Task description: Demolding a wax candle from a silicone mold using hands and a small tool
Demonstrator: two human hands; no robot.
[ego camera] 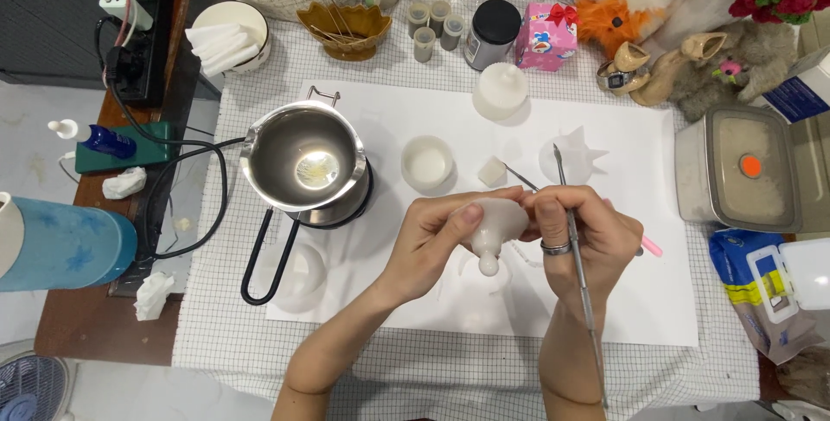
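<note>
My left hand (432,244) grips a small white wax figure (494,232) over the white paper sheet (363,127), its knob end pointing down. My right hand (588,235) touches the figure's right side and holds a thin metal carving tool (572,239), its tip pointing away from me. A pink-tipped stick (650,246) pokes out to the right of that hand. Just beyond the hands lie a small white wax cube (491,170) and a white star-shaped piece (577,155).
A steel melting pot (304,157) with a black loop handle sits left of the hands. A white cup (427,163), a white domed mould (501,91), a lidded container of granules (739,166), jars, plush toys and a blue bag (761,287) ring the sheet.
</note>
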